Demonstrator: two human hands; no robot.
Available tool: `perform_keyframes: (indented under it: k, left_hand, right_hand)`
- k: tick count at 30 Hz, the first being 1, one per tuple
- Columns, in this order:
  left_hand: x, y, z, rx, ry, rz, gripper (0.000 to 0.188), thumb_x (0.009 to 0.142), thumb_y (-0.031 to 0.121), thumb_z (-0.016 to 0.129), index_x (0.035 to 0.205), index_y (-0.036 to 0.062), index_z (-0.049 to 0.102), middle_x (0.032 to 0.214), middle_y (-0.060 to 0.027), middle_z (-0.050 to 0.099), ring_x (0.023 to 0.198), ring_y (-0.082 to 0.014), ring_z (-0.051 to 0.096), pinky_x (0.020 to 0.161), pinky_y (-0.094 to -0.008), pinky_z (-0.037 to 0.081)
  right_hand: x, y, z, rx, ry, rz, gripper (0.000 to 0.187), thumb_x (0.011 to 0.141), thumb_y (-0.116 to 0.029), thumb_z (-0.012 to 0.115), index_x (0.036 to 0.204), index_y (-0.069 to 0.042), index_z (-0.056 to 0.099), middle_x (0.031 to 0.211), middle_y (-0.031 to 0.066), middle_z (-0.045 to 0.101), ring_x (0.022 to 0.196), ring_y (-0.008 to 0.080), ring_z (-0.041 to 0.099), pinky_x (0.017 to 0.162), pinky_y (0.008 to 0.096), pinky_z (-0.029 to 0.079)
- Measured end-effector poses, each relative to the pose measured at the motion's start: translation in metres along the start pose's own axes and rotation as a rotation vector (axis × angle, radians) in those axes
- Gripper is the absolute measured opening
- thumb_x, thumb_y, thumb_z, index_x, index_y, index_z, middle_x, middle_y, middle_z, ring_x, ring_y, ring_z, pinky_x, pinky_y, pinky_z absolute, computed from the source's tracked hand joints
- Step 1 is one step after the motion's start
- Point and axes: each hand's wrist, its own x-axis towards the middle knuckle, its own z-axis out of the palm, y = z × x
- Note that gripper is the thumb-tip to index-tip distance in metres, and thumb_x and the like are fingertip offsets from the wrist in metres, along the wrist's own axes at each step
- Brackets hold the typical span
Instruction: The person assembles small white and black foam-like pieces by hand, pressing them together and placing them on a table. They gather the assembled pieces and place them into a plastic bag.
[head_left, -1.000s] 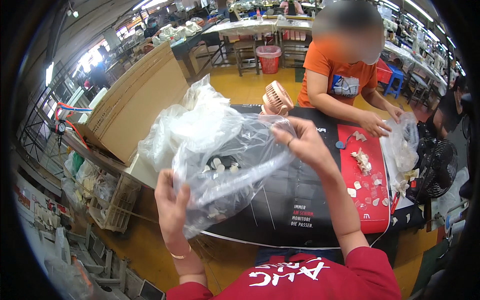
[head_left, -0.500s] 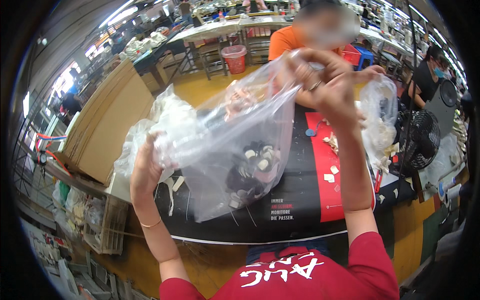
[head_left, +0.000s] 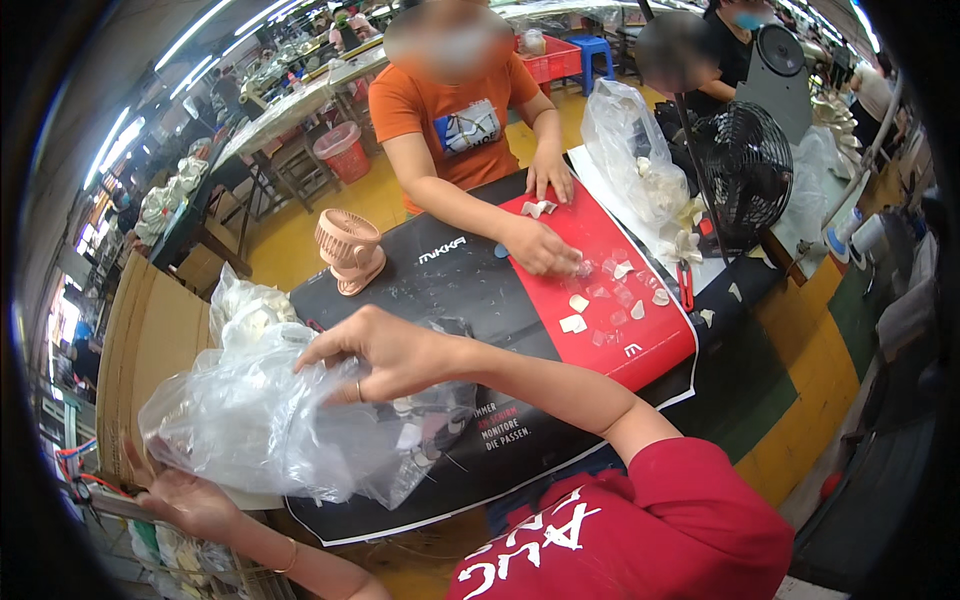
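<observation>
A large clear plastic bag (head_left: 250,425) with small white pieces inside lies low over the left end of the black mat (head_left: 440,290). My right hand (head_left: 385,352) pinches its upper edge near the middle. My left hand (head_left: 190,500) grips the bag's lower left end from below. Across the table a person in an orange shirt (head_left: 450,115) presses a hand (head_left: 540,245) onto small white pieces (head_left: 600,300) on a red mat (head_left: 610,290).
A small pink desk fan (head_left: 347,250) stands at the mat's far left. Another filled clear bag (head_left: 640,165) and a black fan (head_left: 745,170) sit at the right. Flat cardboard (head_left: 150,340) leans at the left. A second bag (head_left: 245,305) lies behind mine.
The bag was held up high in front of me; now it has come down to the table's left end. My right hand dropped with it, and the view turned to the right.
</observation>
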Motion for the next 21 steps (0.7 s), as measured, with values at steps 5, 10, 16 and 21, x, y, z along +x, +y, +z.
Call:
perform_keyframes:
  k: [5,10,16,21]
  left_hand:
    - [-0.079,-0.083,-0.005,0.402,-0.061,-0.062,0.101,0.094,0.075,0.032,0.156,-0.0034,0.016,0.163,-0.0215,0.019,0.151,-0.032,0.017,0.124,-0.0475,0.006]
    - [-0.097,-0.108,0.029,0.311,-0.455,-0.455,0.135,0.068,0.086,0.061,0.159,0.0012,0.008,0.162,-0.023,0.02,0.15,-0.0354,0.019,0.123,-0.0464,0.013]
    - [-0.047,-0.069,0.095,0.121,-0.456,-0.443,0.114,0.078,0.064,0.074,0.156,0.0019,0.019,0.155,-0.0174,0.034,0.138,-0.0278,0.039,0.113,-0.0438,0.035]
    - [-0.052,-0.054,0.128,0.072,-0.381,-0.421,0.058,0.096,0.032,0.065,0.139,-0.004,0.05,0.135,-0.0129,0.055,0.112,-0.0167,0.056,0.09,-0.0325,0.048]
  right_hand:
    - [-0.004,0.007,-0.026,0.434,0.511,-0.228,0.049,0.082,-0.013,0.079,0.123,0.004,0.057,0.13,0.0136,0.055,0.119,0.019,0.054,0.103,0.0314,0.043]
    - [-0.001,0.016,-0.029,0.145,0.544,-0.252,0.069,0.078,-0.026,0.083,0.13,0.005,0.049,0.142,0.0199,0.044,0.13,0.0253,0.046,0.109,0.0345,0.037]
    - [-0.022,-0.02,-0.036,0.256,0.429,-0.144,0.059,0.082,-0.02,0.085,0.124,0.0,0.049,0.115,0.0069,0.064,0.106,0.0125,0.06,0.092,0.0285,0.05]
    - [-0.023,-0.031,-0.037,0.374,0.444,-0.082,0.047,0.09,-0.018,0.077,0.124,0.001,0.051,0.112,0.0077,0.067,0.102,0.0133,0.063,0.087,0.0267,0.052]
